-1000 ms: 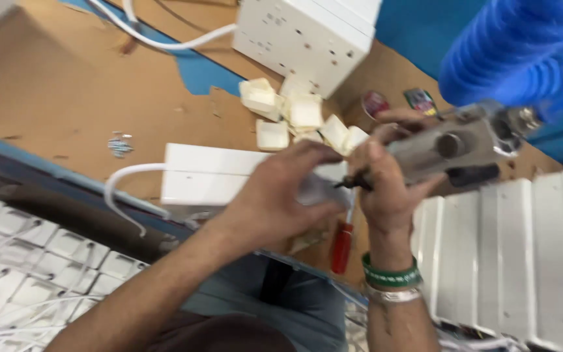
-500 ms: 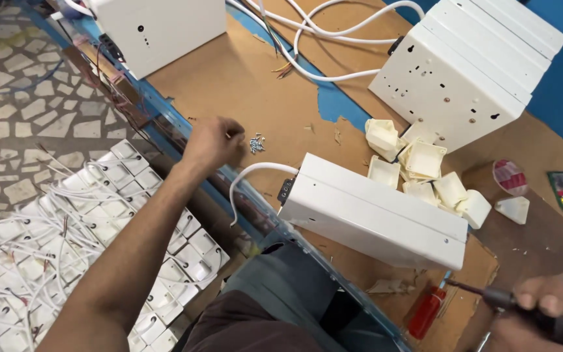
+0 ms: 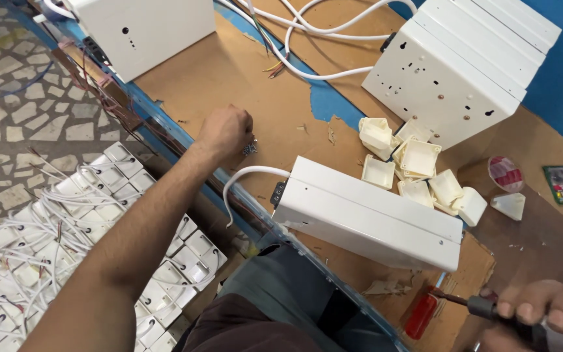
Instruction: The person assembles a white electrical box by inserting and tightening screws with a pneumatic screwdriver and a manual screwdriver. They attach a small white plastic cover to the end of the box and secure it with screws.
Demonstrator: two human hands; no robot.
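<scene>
head view: at the far left, white switch boxes with looped white wires (image 3: 47,241) lie on the floor beside the workbench (image 3: 229,72). the left hand (image 3: 226,130) rests on the brown bench top, fingers curled into a loose fist over a small pile of screws (image 3: 250,147); whether it grips any cannot be told. near it to the right lies a long white box (image 3: 369,218), with small cream caps (image 3: 418,173) just behind. at the lower right edge, the right hand (image 3: 545,313) is closed around a power screwdriver (image 3: 522,326).
</scene>
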